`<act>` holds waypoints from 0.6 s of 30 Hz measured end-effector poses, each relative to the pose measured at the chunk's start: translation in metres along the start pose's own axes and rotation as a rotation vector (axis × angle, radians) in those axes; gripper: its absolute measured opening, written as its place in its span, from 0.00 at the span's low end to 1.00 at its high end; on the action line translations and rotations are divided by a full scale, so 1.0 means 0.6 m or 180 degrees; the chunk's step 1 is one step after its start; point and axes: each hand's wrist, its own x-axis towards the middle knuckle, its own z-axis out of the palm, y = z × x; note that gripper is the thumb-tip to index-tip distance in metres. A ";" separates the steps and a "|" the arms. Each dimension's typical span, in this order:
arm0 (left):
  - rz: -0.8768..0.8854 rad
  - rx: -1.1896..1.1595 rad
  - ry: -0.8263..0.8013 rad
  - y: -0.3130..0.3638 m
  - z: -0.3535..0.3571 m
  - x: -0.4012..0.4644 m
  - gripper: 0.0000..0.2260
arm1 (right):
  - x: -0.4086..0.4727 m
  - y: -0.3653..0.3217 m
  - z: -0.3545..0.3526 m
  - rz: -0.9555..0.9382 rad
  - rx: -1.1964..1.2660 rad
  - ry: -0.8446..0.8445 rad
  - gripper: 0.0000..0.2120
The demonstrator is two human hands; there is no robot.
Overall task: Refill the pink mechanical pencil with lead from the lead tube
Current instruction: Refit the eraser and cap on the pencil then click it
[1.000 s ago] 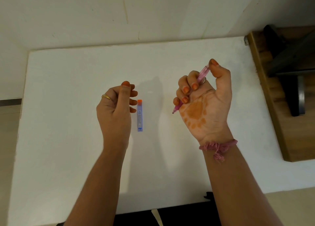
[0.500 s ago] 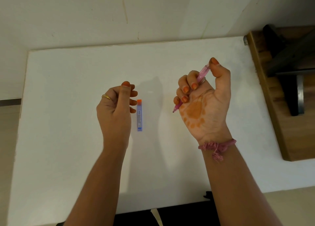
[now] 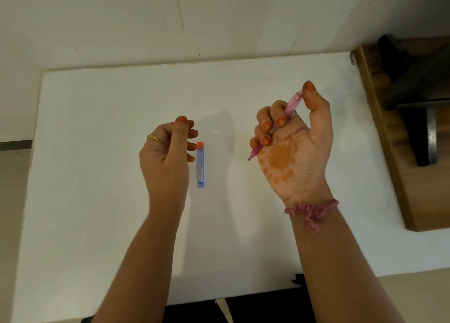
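My right hand (image 3: pixel 295 152) is raised palm-up over the white table (image 3: pixel 97 201) and grips the pink mechanical pencil (image 3: pixel 292 106). The fingers wrap its barrel and the thumb tip rests on its top end. The pencil's tip points down-left, below the little finger. The lead tube (image 3: pixel 200 166), blue with an orange cap, lies flat on the table between my hands, cap end away from me. My left hand (image 3: pixel 165 159) hovers just left of the tube with its fingers curled in and the thumb against them. Nothing shows inside it.
A wooden piece of furniture (image 3: pixel 389 152) with a dark metal part butts against the table's right edge. A wall runs behind the table's far edge. Something black (image 3: pixel 255 308) lies below the near edge.
My right hand has drifted very slightly up and right with the pencil. The left hand and the lead tube have stayed put.
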 end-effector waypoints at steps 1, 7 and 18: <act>-0.0004 0.0001 0.0005 0.000 0.000 0.000 0.09 | 0.000 0.000 0.001 0.0005 -0.0007 -0.0002 0.22; 0.0002 0.0006 0.0018 -0.001 -0.003 0.003 0.09 | 0.003 0.002 0.002 0.0009 -0.0071 0.0029 0.20; -0.0031 -0.0018 0.0020 -0.003 -0.003 0.004 0.09 | 0.003 0.000 0.000 -0.0068 -0.0087 0.0008 0.21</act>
